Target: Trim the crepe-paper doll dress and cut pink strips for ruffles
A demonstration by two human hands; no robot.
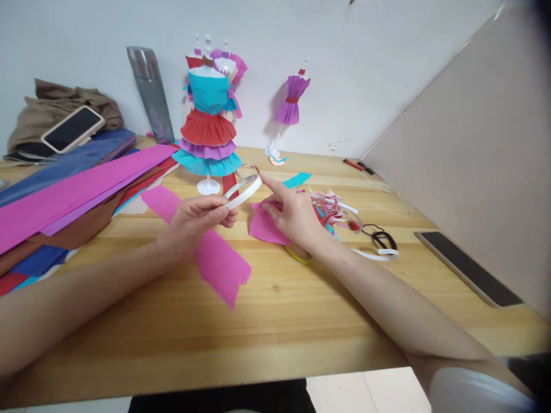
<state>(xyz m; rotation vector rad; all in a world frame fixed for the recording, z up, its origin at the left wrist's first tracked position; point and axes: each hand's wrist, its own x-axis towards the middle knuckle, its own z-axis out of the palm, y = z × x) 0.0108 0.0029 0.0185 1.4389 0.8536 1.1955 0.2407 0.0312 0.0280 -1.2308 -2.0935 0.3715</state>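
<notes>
My left hand (198, 221) is closed on a thin roll of white tape (246, 194), pinching its lower left rim between thumb and fingers. The index finger of my right hand (293, 209) stretches out to the roll's right edge, its tip touching or very near it. The thumb stands apart below; the other fingers are curled and partly hidden. Behind my right hand is a piece of pink crepe paper (263, 226); whether the hand touches it cannot be told. A longer pink crepe strip (219, 264) lies on the table, passing under my left hand.
Dress forms in crepe dresses (209, 132) stand behind the roll, a purple one (293, 103) farther right. Crepe sheets (86, 189), a bottle (150, 92) and a phone (73, 129) are left. Paper scraps (329, 209), a black cord (383, 238) and a dark flat bar (469, 267) lie right.
</notes>
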